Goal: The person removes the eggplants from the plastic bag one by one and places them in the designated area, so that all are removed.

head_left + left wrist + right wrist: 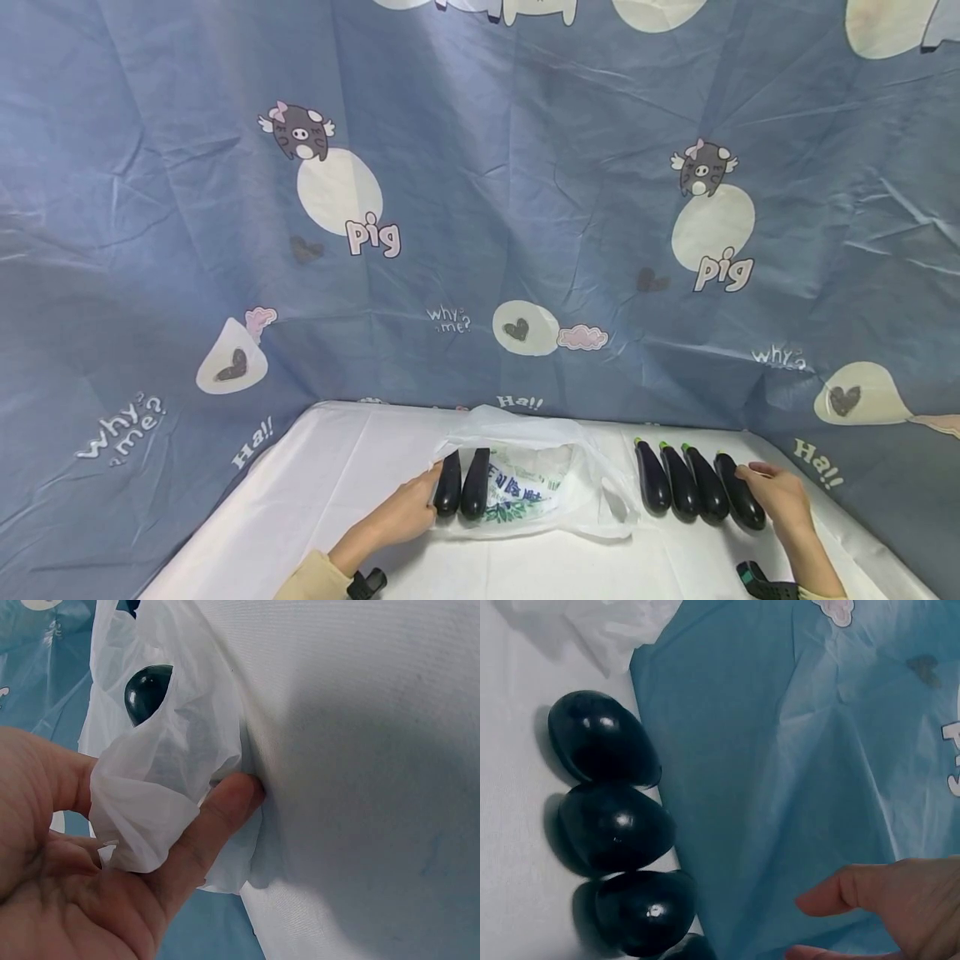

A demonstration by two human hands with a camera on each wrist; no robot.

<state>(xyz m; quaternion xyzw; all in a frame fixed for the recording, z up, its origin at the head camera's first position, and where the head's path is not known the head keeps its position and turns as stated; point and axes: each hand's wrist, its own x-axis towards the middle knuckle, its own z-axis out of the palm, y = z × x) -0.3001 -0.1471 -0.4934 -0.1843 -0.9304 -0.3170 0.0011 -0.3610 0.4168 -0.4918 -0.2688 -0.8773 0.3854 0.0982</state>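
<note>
A white plastic bag [532, 527] with blue and green print lies with its mouth spread, two dark eggplants [476, 487] side by side within it. My left hand [405, 506] holds the bag's left edge, the film between thumb and fingers in the left wrist view, where one eggplant's rounded end [148, 694] shows. To the right of the bag, several eggplants [681, 483] with green stem ends lie in a row. My right hand [782, 493] is beside the rightmost eggplant [741, 496], near its upper half. The thumb [832, 891] appears apart from the fingers, with no grip visible.
A white cloth covers the table [300, 492]. Behind and around it hangs a blue curtain [465, 208] with pig prints. A dark strap band [366, 583] is on the left wrist and another [765, 582] on the right.
</note>
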